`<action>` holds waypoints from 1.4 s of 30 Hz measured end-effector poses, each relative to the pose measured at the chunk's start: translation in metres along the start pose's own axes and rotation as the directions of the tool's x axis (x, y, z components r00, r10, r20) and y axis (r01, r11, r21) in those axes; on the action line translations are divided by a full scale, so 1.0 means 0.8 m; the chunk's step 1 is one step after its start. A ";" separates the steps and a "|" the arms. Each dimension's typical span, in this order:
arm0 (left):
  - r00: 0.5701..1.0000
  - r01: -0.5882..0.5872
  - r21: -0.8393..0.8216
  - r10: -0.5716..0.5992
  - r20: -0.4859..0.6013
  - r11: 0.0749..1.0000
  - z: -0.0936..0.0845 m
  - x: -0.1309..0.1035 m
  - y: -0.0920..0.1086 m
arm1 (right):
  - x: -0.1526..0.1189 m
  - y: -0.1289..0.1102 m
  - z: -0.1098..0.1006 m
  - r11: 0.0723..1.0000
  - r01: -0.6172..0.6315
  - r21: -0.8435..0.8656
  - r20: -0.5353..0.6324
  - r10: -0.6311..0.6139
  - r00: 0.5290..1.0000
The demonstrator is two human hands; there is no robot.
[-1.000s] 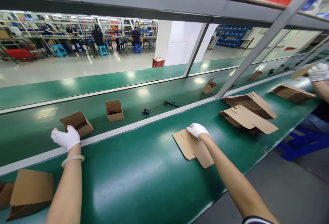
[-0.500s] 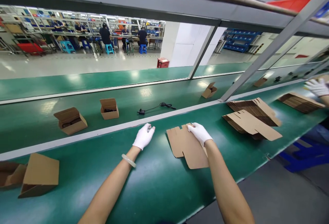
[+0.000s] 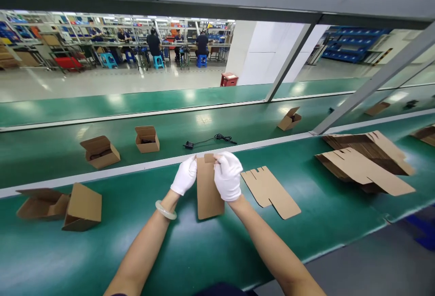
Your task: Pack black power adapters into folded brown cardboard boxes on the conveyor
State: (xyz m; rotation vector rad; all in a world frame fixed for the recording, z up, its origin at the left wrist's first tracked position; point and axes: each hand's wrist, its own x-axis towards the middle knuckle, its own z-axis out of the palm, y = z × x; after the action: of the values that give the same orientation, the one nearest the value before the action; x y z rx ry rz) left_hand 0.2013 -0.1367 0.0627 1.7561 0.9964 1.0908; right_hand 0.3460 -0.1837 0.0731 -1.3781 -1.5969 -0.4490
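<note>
Between my hands a brown cardboard box blank is held up over the green bench, its top end at my fingers. My left hand, in a white glove, pinches its upper left edge. With thumb and fingers closed, my right hand, gloved too, grips the upper right edge near a small folded flap. Just right of that hand lies another flat cardboard blank with slots at its far end. To the left on the bench stand two partly folded boxes, an upright one and an open one.
Stacked cardboard blanks lie at the right. Beyond the white divider, the green belt carries a black power adapter with its cable and several open boxes, one with a dark item inside. A slanting metal post stands at right.
My right hand has moved left with one blank, leaving another flat on the bench. My left hand has closed on the blank's left edge. The view has turned right.
</note>
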 end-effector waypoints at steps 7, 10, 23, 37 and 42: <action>0.989 0.067 0.161 -0.045 -0.138 0.985 -0.019 -0.005 0.010 | -0.017 -0.017 0.008 0.972 0.225 0.069 0.358 -0.235 0.904; 0.999 0.042 0.128 -0.043 0.002 0.991 -0.027 -0.006 0.017 | -0.023 -0.021 0.010 0.980 0.161 0.114 0.402 -0.194 0.895; 0.914 -0.138 0.119 0.080 0.398 0.983 -0.054 -0.014 0.039 | 0.009 0.010 -0.016 0.713 -0.572 0.407 0.348 0.458 0.818; 0.894 -0.181 -0.034 0.179 0.411 0.983 -0.051 -0.016 0.040 | 0.022 0.015 -0.011 0.063 -0.932 0.358 0.928 -0.135 0.348; 0.859 -0.184 0.029 0.147 0.490 0.983 -0.053 -0.020 0.042 | 0.038 0.010 -0.010 0.366 -0.890 0.271 0.952 -0.239 0.192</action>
State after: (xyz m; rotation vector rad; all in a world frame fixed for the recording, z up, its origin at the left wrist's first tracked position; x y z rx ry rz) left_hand 0.1637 -0.1531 0.1010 2.0694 0.5847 0.6554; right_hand 0.3591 -0.1702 0.0996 -1.0605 -1.6345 1.8239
